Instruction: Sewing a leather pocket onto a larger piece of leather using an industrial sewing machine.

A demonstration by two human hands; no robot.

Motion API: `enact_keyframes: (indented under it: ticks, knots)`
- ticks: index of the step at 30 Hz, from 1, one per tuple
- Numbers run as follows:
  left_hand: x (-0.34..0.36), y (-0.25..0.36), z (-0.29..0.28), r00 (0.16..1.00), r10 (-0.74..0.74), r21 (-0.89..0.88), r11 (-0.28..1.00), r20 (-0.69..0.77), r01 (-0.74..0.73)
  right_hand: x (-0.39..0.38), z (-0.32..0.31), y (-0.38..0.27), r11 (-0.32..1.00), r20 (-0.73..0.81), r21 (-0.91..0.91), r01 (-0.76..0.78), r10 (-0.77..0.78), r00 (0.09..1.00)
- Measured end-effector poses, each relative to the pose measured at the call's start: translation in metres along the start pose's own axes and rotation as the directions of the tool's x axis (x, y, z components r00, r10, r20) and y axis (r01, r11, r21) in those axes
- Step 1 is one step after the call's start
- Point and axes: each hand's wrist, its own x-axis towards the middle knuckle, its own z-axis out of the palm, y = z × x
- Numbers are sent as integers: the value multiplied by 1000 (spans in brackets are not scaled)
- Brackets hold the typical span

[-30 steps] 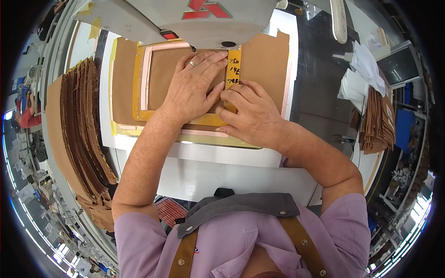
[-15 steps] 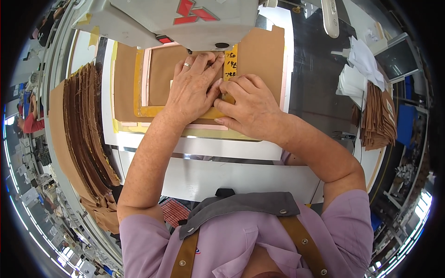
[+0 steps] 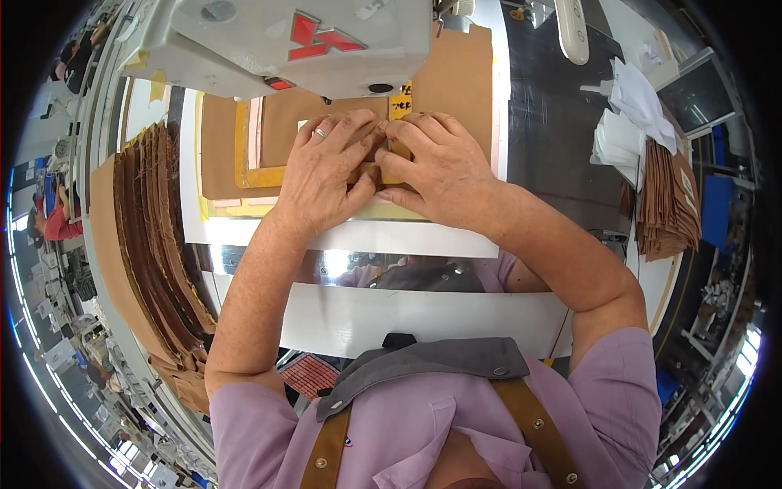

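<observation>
A yellow frame (image 3: 269, 177) with dark handwriting on its right bar lies on a flat brown sheet (image 3: 460, 90). Both of my hands meet at the frame's near right corner. My left hand (image 3: 326, 167), with a ring on one finger, rests over the brown area inside the frame, fingers bent and closed. My right hand (image 3: 444, 167) curls over the right bar, its thumb low near the corner and its fingertips bent in against the left hand's. What the fingertips pinch or press is hidden beneath them. A white plate (image 3: 350, 234) carries the sheet and frame.
Above the frame hangs a grey-white machine head (image 3: 236, 53). Stacked brown pieces (image 3: 147, 244) stand along the left. To the right are more brown pieces (image 3: 668, 204), white sheets (image 3: 623, 147) and a screen (image 3: 700, 94). A shiny metal strip (image 3: 318, 267) crosses before the plate.
My left hand has come toward me, from farther up the right bar to the near corner. The plate's near edge sits farther from me, baring more of the metal strip.
</observation>
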Motion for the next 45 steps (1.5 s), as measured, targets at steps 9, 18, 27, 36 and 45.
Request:
enact_keyframes:
  ticks: [9,18,27,36,45]
  knots:
    - [4,-1,7,999,-8,-23,1000,-40,7,-10,-2,15,998,-2,-30,-56,56,998]
    - [13,-11,7,995,-73,-94,993,-63,67,-5,-5,30,990,1,-97,-105,106,994]
    - [16,-17,18,988,-91,-73,994,-127,82,0,2,43,971,-29,-192,-139,136,990]
    - [-27,2,10,953,-194,5,980,-234,201,5,0,43,971,0,-191,-147,150,989]
    - [-77,24,19,868,-325,144,905,-376,401,0,0,38,970,-57,-173,-174,166,984]
